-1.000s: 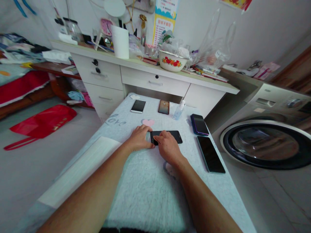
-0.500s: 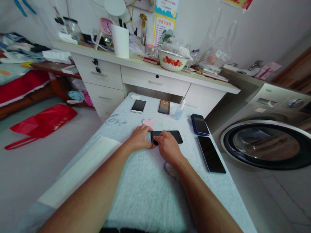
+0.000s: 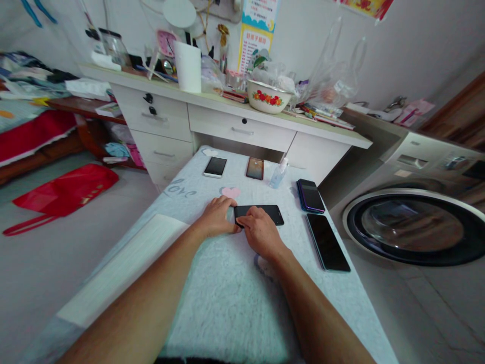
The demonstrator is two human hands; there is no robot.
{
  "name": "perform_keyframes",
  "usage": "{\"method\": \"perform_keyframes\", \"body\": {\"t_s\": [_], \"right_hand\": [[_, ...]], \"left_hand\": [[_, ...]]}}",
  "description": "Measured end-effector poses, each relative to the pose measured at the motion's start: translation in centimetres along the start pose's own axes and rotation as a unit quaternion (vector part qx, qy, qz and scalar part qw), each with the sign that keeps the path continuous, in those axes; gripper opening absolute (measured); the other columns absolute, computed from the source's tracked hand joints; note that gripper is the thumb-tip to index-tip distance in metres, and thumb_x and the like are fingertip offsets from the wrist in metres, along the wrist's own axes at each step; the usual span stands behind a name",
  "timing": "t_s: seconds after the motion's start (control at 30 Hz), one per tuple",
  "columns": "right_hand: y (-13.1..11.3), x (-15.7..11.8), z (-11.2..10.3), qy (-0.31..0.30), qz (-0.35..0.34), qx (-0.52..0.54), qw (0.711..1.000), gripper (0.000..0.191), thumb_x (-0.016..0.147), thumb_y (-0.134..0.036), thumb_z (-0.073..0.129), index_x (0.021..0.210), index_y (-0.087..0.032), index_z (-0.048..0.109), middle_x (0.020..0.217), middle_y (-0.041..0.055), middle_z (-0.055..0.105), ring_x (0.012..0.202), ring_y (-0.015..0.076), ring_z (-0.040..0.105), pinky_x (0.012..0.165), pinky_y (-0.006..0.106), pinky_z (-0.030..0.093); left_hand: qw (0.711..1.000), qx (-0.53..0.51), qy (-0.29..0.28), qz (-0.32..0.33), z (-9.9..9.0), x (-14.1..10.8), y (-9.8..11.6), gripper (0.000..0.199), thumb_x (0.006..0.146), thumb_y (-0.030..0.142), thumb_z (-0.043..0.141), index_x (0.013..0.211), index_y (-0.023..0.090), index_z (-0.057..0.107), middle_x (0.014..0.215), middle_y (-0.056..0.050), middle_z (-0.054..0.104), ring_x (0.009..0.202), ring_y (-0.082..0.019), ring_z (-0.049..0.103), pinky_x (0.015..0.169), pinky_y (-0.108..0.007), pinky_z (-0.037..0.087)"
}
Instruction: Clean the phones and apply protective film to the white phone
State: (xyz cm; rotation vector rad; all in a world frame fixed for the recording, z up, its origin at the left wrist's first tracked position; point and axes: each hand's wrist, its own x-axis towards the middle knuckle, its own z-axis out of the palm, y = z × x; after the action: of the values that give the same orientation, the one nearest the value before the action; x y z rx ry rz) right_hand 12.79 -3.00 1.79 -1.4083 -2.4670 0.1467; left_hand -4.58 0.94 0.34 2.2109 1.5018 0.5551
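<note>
A black smartphone (image 3: 271, 214) lies face up and sideways on the cloth-covered table. My left hand (image 3: 216, 216) grips its left end, thumb along the near edge and fingers at the far corner. Over the left half of the screen is my right hand (image 3: 262, 230), its fingers curled together and the tips pressed on the glass. Anything pinched in those fingers is hidden. Beyond the phone stands a small clear spray bottle (image 3: 278, 174).
A white phone (image 3: 215, 167) and a brown-screened phone (image 3: 255, 168) lie at the far end. Along the right edge are stacked phones (image 3: 310, 195) and a larger black phone (image 3: 328, 242). A pale strip (image 3: 125, 268) lies left. A washing machine (image 3: 401, 172) stands right.
The fingertips of my right hand have slid slightly left and nearer on the screen. My left hand keeps its hold, and the phone stays in place.
</note>
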Motion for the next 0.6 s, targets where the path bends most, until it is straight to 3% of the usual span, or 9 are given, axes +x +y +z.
{"method": "perform_keyframes", "body": {"t_s": [0.27, 0.6], "right_hand": [[0.23, 0.09, 0.3, 0.006, 0.027, 0.003, 1.0, 0.028, 0.09, -0.016, 0.048, 0.103, -0.024, 0.071, 0.093, 0.0062, 0.058, 0.088, 0.0175, 0.05, 0.077, 0.027, 0.035], [0.34, 0.28, 0.31, 0.012, 0.046, -0.01, 0.999, 0.028, 0.089, -0.014, 0.046, 0.098, -0.022, 0.071, 0.094, 0.0065, 0.057, 0.088, 0.0179, 0.049, 0.078, 0.027, 0.035]], "left_hand": [[1.0, -0.007, 0.0, -0.002, -0.12, -0.05, 0.08, 0.061, 0.053, 0.041, 0.076, 0.107, 0.022, 0.056, 0.115, -0.008, 0.055, 0.109, -0.03, 0.05, 0.092, -0.04, 0.042], [1.0, -0.005, -0.007, 0.002, -0.17, 0.05, 0.06, 0.061, 0.052, 0.042, 0.077, 0.106, 0.022, 0.056, 0.114, -0.007, 0.055, 0.108, -0.03, 0.051, 0.092, -0.04, 0.041]]}}
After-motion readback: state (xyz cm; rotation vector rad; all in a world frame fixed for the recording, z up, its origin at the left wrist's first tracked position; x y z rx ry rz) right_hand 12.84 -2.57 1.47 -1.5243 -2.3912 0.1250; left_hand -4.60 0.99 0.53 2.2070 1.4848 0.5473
